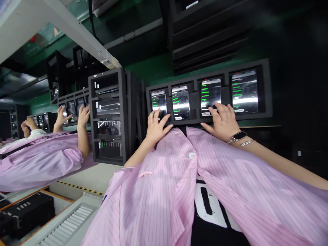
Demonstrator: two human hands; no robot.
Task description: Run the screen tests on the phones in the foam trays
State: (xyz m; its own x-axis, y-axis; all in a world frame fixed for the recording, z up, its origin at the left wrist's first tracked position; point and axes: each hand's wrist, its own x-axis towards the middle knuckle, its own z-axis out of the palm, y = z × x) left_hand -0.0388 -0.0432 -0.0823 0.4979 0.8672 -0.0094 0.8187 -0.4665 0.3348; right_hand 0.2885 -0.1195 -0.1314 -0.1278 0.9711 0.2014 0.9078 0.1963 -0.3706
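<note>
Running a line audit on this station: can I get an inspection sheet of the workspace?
surface: pale bench edged with yellow-and-black hazard tape.
job's things: four phones in a black foam tray, screens lit, green text.
clutter: stacked foam trays above.
grippers: left hand and right hand bare, resting open on the phones.
cables: one black cable overhead.
surroundings: upright foam rack; co-worker's pink smock, hands at similar trays.

One head-worn camera, wide-angle, looks forward and steeply down past the wearer's pink striped smock. It sits close above the left hand, right hand and black foam tray; a co-worker shows farther off, left.
</note>
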